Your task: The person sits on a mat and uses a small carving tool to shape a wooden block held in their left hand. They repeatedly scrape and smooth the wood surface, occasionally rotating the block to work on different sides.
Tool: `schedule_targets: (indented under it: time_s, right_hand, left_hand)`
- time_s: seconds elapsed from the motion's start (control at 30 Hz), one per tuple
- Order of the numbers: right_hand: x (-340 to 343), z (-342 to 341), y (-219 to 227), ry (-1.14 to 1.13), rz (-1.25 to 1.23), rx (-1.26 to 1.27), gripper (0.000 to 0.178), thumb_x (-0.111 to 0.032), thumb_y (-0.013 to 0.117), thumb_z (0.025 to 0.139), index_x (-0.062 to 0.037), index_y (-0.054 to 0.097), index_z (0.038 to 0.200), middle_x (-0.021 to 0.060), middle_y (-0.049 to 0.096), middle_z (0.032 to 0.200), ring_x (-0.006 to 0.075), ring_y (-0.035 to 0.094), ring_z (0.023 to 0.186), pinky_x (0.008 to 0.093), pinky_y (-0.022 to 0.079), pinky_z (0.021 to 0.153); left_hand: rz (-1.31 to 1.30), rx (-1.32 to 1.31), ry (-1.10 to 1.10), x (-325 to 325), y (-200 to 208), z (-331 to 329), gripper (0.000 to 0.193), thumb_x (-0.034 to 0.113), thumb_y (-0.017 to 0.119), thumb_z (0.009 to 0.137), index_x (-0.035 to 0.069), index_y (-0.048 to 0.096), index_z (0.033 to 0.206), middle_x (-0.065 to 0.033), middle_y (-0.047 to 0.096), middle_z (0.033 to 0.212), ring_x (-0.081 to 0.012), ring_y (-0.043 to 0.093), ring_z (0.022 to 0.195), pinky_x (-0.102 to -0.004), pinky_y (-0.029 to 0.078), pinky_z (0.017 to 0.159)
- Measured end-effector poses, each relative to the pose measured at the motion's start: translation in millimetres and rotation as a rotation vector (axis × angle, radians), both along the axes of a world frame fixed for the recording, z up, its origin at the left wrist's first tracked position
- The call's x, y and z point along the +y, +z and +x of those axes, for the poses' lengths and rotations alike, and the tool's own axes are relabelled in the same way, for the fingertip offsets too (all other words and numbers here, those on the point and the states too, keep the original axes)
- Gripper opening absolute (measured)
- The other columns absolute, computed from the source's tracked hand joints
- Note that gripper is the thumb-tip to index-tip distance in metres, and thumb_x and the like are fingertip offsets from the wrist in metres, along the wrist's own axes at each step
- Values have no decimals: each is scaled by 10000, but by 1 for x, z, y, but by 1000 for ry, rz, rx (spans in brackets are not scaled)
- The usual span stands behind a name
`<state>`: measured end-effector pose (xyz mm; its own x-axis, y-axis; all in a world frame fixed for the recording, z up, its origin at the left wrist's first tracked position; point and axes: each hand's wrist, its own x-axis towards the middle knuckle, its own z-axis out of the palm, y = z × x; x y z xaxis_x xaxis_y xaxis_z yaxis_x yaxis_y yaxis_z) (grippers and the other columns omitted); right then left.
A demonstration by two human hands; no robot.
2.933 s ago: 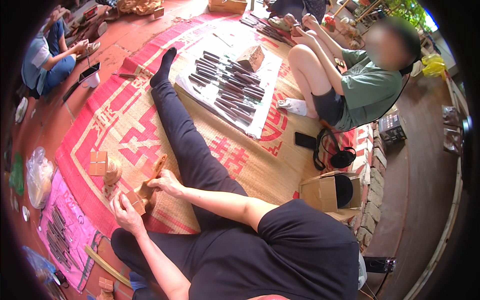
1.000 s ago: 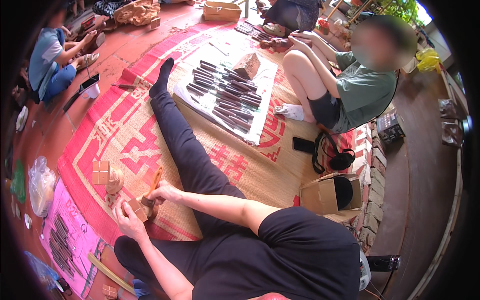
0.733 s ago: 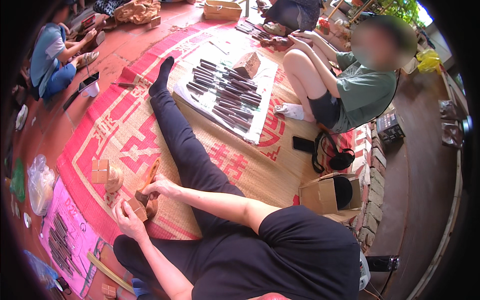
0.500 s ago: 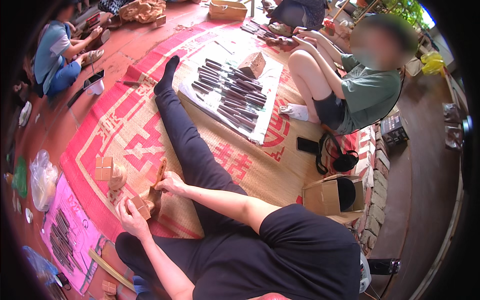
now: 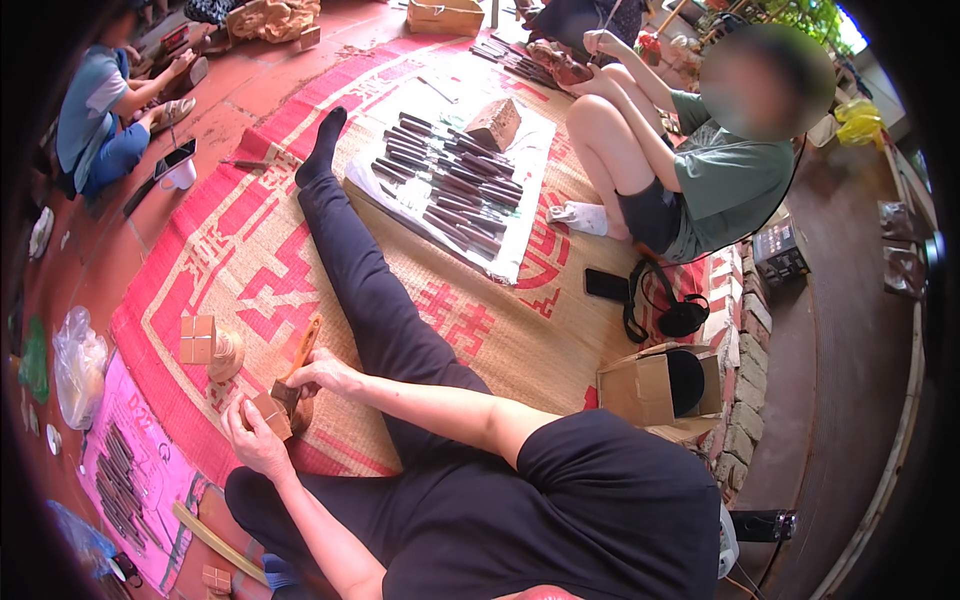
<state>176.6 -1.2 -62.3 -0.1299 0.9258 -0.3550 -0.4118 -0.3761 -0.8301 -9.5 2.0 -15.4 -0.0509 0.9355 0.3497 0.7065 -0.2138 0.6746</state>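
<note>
My left hand point(image 5: 262, 440) is closed around a small brown block point(image 5: 272, 416) with thin lines on its faces, held above the mat. My right hand point(image 5: 325, 375) grips a flat brush point(image 5: 305, 345) with an orange-brown wooden handle; its dark head meets the block's upper side. A brown rounded thing point(image 5: 302, 414) shows partly beneath my right hand, and its kind is unclear. Just beyond my hands on the mat sit a similar block point(image 5: 197, 340), marked with crossing lines, and a pale ringed round piece point(image 5: 226, 357) touching it.
Dark-handled carving tools point(image 5: 460, 185) lie in rows on a white sheet, beside a rough block point(image 5: 493, 124). A seated person point(image 5: 735, 190) works at the right. Nearby are a phone point(image 5: 608, 284), headphones point(image 5: 683, 315) and an open carton point(image 5: 640, 392). More tools point(image 5: 120, 490) rest on pink paper.
The brush head has shifted slightly left and closer to the block, with my right hand following. The person at the right has raised one hand. The whole view has shifted a little.
</note>
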Motion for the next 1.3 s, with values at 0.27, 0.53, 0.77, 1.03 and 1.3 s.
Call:
schedule_targets:
  time_s: [0.27,0.53,0.77,1.03,1.3]
  right_hand:
    - [4,10,0,-77,-14,-193,170,-172,718,785,-13,691,839,47,653,699,108,598,572,258,476,531]
    - [5,9,-16,-59,-61,-396,208,-190,744,754,-3,701,835,58,660,690,134,618,592,257,486,542]
    - [8,-2,-9,45,-36,62,198,-184,723,800,9,680,799,55,652,683,116,611,583,245,486,537]
    - [14,-5,-3,-89,16,85,209,-192,740,736,-14,692,835,57,661,685,167,615,537,267,491,510]
    - [14,2,-9,-131,70,-395,204,-179,717,760,3,692,848,64,671,725,136,616,585,272,489,558]
  left_hand:
    - [-17,-42,-13,-4,11,6,227,173,558,963,-14,640,1062,-153,624,1069,-326,611,1008,-421,485,858]
    - [-14,-2,-21,-3,6,4,247,213,551,975,21,652,1092,-124,646,1070,-296,629,996,-394,491,860]
    - [-36,-27,12,1,5,3,253,223,543,980,26,657,1088,-117,647,1065,-298,628,1000,-398,489,860]
    - [2,-7,-16,1,3,-1,260,225,537,983,21,654,1093,-120,640,1071,-298,629,995,-396,490,855]
    - [2,10,-8,-1,3,0,246,214,547,978,25,654,1093,-109,645,1060,-292,633,990,-386,494,852]
